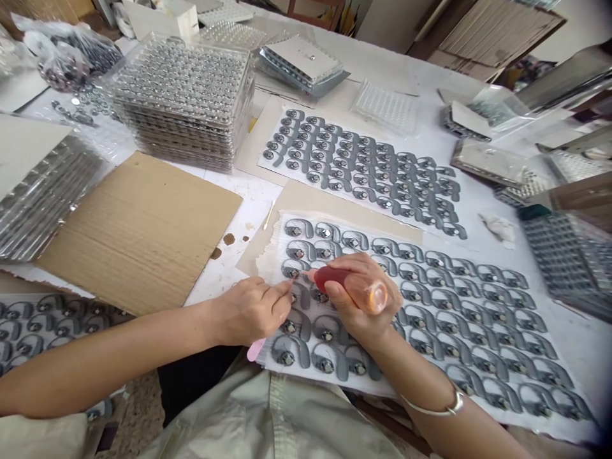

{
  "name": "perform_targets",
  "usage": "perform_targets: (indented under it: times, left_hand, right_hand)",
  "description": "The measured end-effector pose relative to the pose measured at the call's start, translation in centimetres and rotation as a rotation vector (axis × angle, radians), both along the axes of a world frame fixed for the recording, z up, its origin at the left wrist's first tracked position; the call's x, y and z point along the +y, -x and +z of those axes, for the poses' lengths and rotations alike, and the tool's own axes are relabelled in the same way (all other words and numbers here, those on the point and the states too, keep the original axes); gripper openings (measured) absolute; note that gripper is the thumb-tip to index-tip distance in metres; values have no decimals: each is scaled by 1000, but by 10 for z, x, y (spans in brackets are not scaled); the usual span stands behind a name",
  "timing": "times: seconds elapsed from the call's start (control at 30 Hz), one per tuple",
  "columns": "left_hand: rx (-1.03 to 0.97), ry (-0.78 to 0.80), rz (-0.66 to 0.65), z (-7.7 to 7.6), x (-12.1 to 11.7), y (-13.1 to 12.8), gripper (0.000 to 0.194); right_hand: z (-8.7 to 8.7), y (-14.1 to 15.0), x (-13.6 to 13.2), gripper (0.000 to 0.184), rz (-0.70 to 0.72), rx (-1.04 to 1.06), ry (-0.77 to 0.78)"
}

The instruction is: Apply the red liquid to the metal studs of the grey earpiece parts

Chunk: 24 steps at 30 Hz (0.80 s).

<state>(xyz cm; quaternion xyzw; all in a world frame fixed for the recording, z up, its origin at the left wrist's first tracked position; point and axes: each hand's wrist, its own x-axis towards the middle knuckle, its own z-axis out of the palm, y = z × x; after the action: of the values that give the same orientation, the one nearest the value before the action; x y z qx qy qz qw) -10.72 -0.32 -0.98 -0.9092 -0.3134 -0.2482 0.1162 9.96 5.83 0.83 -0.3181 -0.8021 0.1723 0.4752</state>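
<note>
I see the red bottle (351,288) near the middle of my view: soft-looking, translucent, reddish, paler toward its rounded end. My right hand (366,299) has its grip closed around it, so the fingers hide part of the body. The thin nozzle points to 9 o'clock; the long axis runs from there toward 4 o'clock. Under it lies the sheet of grey pieces (428,299), curved, each with a shiny round centre. My left hand (253,309) has its fingertips beside the nozzle; I cannot tell if this grip pinches something. On the counter (258,191), the brown cardboard (143,229) is at 9 o'clock, the stack of trays (182,95) at 11.
</note>
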Motion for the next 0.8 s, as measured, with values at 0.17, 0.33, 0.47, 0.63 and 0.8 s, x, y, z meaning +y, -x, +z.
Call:
perform_targets:
  times: [0.17,0.33,0.47,0.63,0.8]
  left_hand:
    - [-33,25,-5,0,1,2,23]
    - [-160,50,-10,-2,5,2,22]
    - [-268,80,8,-3,7,0,18]
    - [-323,127,2,-5,8,2,12]
    - [-341,255,8,-9,10,6,12]
  right_hand:
    - [1,-1,-1,16,5,-14,-40]
    - [2,-1,-2,16,-3,-31,-63]
    - [2,-2,-3,16,-7,-43,-55]
    - [2,-2,-3,16,-9,-49,-69]
    - [1,-4,-4,16,-17,-61,-64]
